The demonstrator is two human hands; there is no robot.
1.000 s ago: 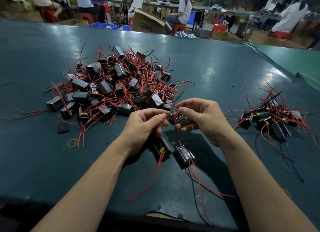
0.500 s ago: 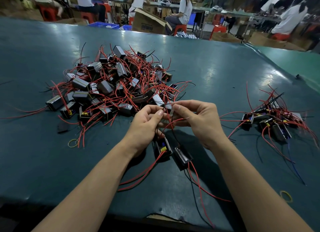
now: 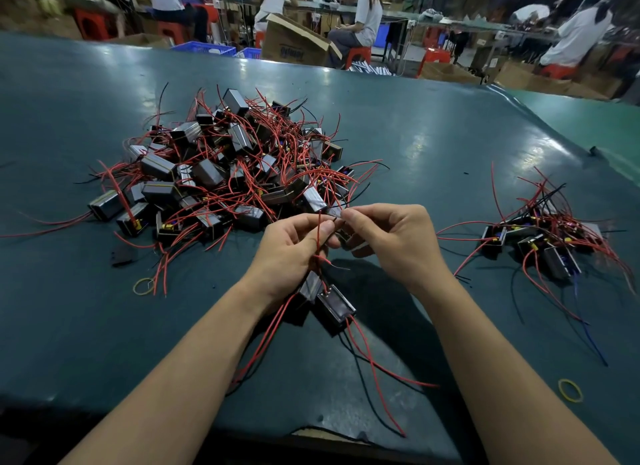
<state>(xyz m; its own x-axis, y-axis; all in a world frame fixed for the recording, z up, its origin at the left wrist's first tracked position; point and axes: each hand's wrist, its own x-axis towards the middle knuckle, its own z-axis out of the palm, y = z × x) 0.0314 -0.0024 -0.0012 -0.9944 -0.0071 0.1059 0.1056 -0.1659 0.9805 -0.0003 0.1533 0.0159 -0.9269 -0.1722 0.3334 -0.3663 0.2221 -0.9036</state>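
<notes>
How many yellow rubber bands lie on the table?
2. One rubber band lies by the big pile's near edge, left of the left hand; the other rubber band lies right of the right forearm. More may hide under the piles.

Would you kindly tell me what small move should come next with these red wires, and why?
The left hand and right hand pinch the red wires close together above two black units, so I would probably twist those ends together next.
</notes>
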